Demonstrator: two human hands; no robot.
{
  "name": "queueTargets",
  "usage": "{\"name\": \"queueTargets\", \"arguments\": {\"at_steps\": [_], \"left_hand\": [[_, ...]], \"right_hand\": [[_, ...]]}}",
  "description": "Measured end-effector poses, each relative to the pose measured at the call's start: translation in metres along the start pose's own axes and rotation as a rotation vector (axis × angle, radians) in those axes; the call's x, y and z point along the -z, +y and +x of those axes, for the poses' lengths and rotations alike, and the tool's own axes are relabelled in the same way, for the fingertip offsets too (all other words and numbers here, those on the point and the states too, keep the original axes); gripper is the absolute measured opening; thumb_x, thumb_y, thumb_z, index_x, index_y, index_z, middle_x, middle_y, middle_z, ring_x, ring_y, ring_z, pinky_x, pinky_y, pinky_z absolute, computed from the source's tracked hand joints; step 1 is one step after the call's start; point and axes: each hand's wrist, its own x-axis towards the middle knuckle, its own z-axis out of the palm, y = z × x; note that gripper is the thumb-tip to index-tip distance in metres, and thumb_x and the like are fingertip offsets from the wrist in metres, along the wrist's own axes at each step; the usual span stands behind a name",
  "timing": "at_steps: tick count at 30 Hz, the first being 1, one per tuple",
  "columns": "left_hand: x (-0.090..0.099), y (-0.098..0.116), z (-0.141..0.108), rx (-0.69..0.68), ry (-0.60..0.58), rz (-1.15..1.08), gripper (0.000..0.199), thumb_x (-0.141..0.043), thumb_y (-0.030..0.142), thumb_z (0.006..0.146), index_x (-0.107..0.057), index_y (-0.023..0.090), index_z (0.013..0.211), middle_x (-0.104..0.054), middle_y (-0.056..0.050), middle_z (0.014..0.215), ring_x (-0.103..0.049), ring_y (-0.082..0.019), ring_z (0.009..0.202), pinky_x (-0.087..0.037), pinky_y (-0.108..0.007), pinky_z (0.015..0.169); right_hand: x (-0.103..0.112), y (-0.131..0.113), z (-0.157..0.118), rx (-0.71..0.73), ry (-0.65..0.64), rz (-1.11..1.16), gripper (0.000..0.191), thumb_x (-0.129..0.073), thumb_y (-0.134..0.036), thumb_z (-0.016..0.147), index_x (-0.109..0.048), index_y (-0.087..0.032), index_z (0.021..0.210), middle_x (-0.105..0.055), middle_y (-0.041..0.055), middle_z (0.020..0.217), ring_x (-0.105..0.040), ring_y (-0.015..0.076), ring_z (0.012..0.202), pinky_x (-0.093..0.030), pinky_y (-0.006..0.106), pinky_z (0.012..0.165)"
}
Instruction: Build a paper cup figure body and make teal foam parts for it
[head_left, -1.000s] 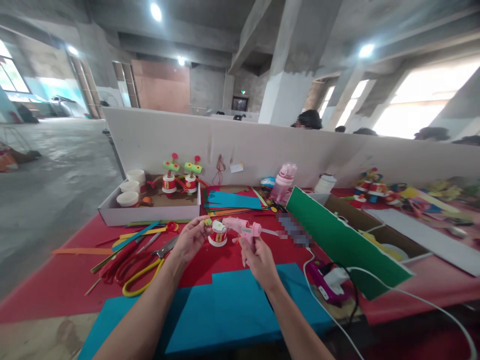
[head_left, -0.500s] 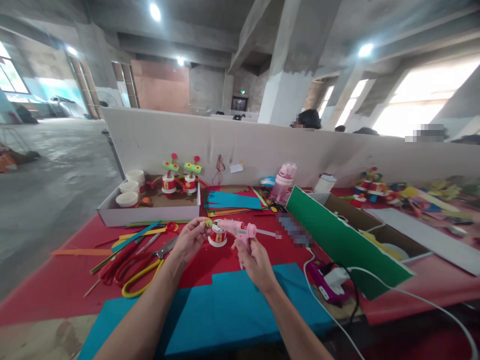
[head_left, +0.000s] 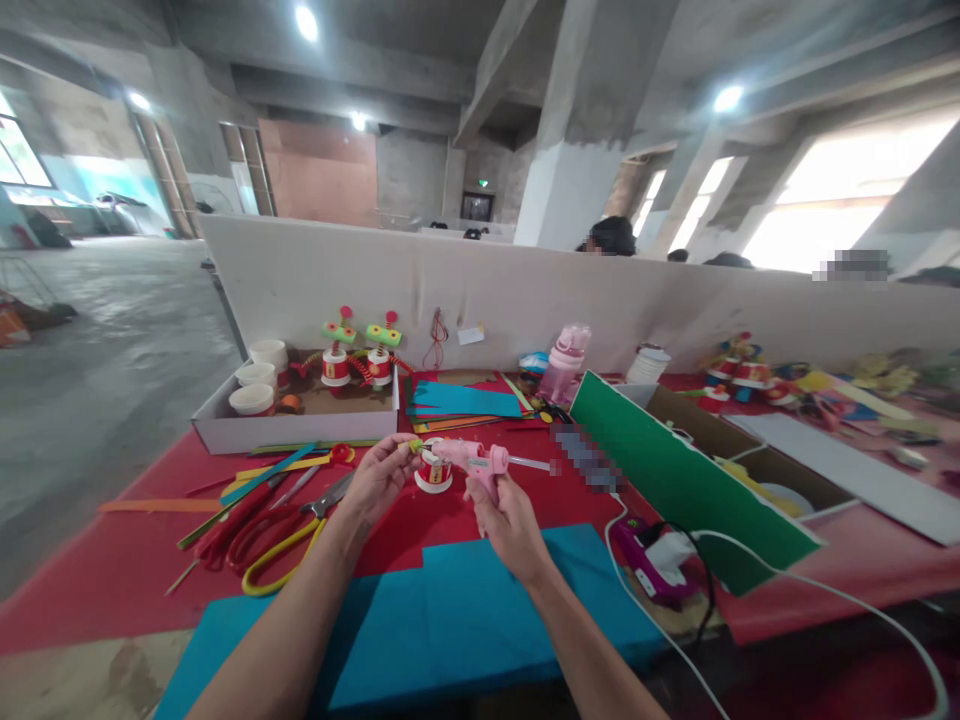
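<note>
My right hand (head_left: 504,508) is wrapped round the handle of a pink glue gun (head_left: 469,458), with a clear glue stick (head_left: 529,464) sticking out of its back. Its nozzle points left at a small yellow-green piece (head_left: 415,446), pinched between the fingertips of my left hand (head_left: 384,480). Nozzle and piece look to be touching or nearly so. Just behind and below the gun stands a red and white paper cup (head_left: 433,478), upside down and partly covered by the gun.
Scissors (head_left: 319,515) and paper strips lie left. A white box (head_left: 292,432) holds cups and two cup figures (head_left: 335,365). Blue sheets (head_left: 495,620) cover the front edge. A green board (head_left: 690,490), purple power strip (head_left: 652,565) and cable are right; a pink bottle (head_left: 568,360) stands behind.
Almost nothing differs. The glue gun has shifted very slightly left with my right hand, and the whole view has drifted a little. Both hands keep their holds.
</note>
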Motion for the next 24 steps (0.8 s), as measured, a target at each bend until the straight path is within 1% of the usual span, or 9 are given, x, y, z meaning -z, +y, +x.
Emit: {"name": "queueTargets", "arguments": {"at_steps": [7, 19, 24], "left_hand": [[0.0007, -0.0001, -0.0006, -0.007, -0.008, -0.002, 0.024, -0.078, 0.02, 0.073, -0.07, 0.013, 0.093, -0.071, -0.005, 0.081, -0.065, -0.01, 0.07, -0.053, -0.018, 0.07], [-0.0031, 0.0028, -0.0025, 0.012, 0.002, -0.003, 0.025, -0.08, 0.021, 0.07, -0.07, 0.012, 0.092, -0.071, -0.004, 0.08, -0.066, -0.01, 0.069, -0.053, -0.016, 0.068], [-0.0058, 0.0038, -0.0034, 0.017, -0.001, 0.003, 0.024, -0.08, 0.02, 0.071, -0.07, 0.012, 0.091, -0.071, -0.005, 0.08, -0.066, -0.01, 0.069, -0.054, -0.018, 0.068]], "right_hand": [[0.0, -0.0007, 0.0002, 0.009, 0.002, -0.025, 0.039, -0.046, -0.055, 0.093, -0.057, -0.018, 0.101, -0.052, -0.0019, 0.053, -0.056, 0.0169, 0.052, -0.042, 0.024, 0.048], [-0.0001, 0.0004, -0.0004, 0.002, 0.006, -0.018, 0.038, -0.047, -0.054, 0.092, -0.058, -0.018, 0.099, -0.052, -0.0024, 0.053, -0.056, 0.0164, 0.051, -0.042, 0.024, 0.048], [0.0, 0.0004, -0.0004, 0.002, 0.018, -0.018, 0.039, -0.048, -0.054, 0.092, -0.058, -0.018, 0.099, -0.055, -0.001, 0.056, -0.057, 0.0166, 0.053, -0.043, 0.024, 0.049]]}}
